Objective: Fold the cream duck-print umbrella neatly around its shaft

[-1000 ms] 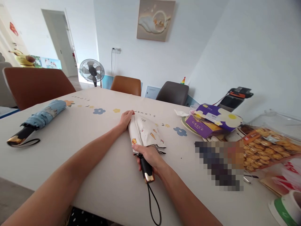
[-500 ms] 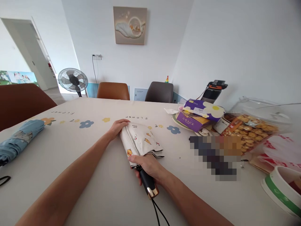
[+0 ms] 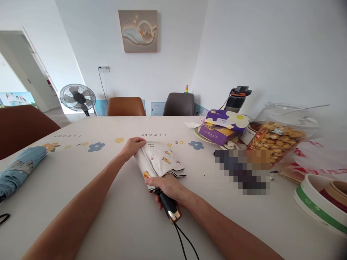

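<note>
Plainly, both hands are grasping the one thing: a white fabric folding umbrella (image 3: 159,157), printed with small yellow and orange figures and edged in black, is lying aslant between them on the cream, flower-patterned tabletop (image 3: 114,220). The left hand (image 3: 133,148) is closing its curled fingers over the far left corner of the folded cloth (its thumb is staying out of sight, so how it is pressing I cannot tell). The right hand (image 3: 169,187) is clasping the near end, its thumb resting on top and its fingertips showing from beneath on the left side, just where the cloth is meeting the black, gold-tipped cylindrical handle (image 3: 168,206). That handle is pointing back toward the person, and a thin black looped strap (image 3: 184,234) is trailing from its tip out of view. To the right of the right hand, the loose black-edged folds are spreading outward.

Well apart on the left, a light-blue fabric folding umbrella (image 3: 24,169) is lying furled. Across on the right, a purple cardboard box (image 3: 217,134) lettered GRACE is sitting near a clear plastic container of round golden biscuits (image 3: 282,141), while a white round tub with a green band (image 3: 309,198) is standing nearer the person.
</note>
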Demonstrator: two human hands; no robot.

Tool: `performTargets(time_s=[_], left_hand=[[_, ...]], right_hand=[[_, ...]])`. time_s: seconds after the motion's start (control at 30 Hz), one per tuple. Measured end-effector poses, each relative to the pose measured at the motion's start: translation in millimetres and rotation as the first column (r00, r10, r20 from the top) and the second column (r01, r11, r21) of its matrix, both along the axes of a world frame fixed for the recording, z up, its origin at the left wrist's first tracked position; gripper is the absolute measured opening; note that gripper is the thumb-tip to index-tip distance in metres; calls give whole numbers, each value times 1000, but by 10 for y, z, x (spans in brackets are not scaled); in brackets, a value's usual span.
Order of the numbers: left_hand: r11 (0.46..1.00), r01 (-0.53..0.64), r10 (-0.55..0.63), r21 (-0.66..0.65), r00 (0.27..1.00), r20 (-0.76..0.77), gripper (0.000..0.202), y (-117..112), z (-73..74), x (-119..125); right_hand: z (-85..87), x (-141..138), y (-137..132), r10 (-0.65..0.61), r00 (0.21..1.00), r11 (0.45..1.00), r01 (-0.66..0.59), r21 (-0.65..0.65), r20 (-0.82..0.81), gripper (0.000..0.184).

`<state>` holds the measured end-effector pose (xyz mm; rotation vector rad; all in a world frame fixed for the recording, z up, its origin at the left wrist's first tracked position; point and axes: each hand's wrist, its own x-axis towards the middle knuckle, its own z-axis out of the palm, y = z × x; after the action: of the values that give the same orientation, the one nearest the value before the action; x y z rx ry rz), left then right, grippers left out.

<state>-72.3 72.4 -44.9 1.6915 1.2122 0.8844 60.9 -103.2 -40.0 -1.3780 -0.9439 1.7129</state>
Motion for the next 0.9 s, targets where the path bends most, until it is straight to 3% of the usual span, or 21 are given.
performTargets(time_s=[0.13,0.3,0.43,0.53,0.73,0.9], left_hand=[[999,-31,31,16,999,7,23,-6,2,9],[992,-113,100,49,971,215,20,34,22,16],[994,-80,56,68,951,304,23,60,82,-48],[995,-18,-12,103,958,287,26,6,211,-103],[983,107,-145,147,949,281,38,-216,604,-103],[979,102,-153,174,938,310,40,-268,719,-96]], right_hand=[[-14,4,-1,-3,1000,1000,3,-9,13,26],[-37,9,7,-15,1000,1000,15,-13,-25,30],[-27,6,10,-19,998,1000,18,-21,-52,28],[-12,0,7,-18,998,1000,17,-23,-56,28],[-21,-4,-1,-11,997,1000,12,6,-80,24],[-14,-6,-4,-5,998,1000,5,-2,-62,23]])
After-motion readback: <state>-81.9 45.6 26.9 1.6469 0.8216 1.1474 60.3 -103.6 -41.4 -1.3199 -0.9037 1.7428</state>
